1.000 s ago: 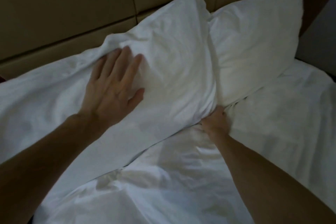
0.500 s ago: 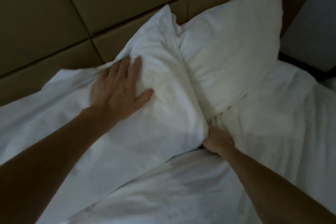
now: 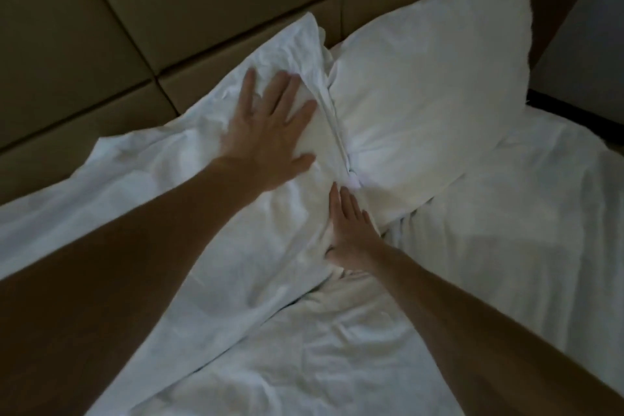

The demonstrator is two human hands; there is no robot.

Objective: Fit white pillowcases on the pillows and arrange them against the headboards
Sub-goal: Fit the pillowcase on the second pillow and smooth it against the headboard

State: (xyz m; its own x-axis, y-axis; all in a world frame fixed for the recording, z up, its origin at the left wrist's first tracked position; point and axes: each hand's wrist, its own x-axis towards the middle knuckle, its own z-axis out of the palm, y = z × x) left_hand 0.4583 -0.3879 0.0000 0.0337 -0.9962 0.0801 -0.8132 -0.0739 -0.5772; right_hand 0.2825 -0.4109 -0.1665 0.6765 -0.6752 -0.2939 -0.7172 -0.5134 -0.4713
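Two white-cased pillows lean against the tan padded headboard [image 3: 141, 10]. The left pillow [image 3: 209, 240] is wrinkled and lies partly flat on the bed. My left hand [image 3: 266, 132] presses flat on its upper part, fingers spread. My right hand [image 3: 351, 230] lies with straight fingers along that pillow's right edge, at the seam where it meets the right pillow [image 3: 422, 94]. The right pillow stands plump and smooth, propped against the headboard.
A white sheet [image 3: 489, 263] covers the bed below and to the right of the pillows. A dark gap and a grey wall [image 3: 591, 44] show at the upper right, past the bed's edge.
My left hand slid right along the left pillow toward the seam. My right hand came out from under the pillow's corner and now lies straight against its edge. The view shifted left.
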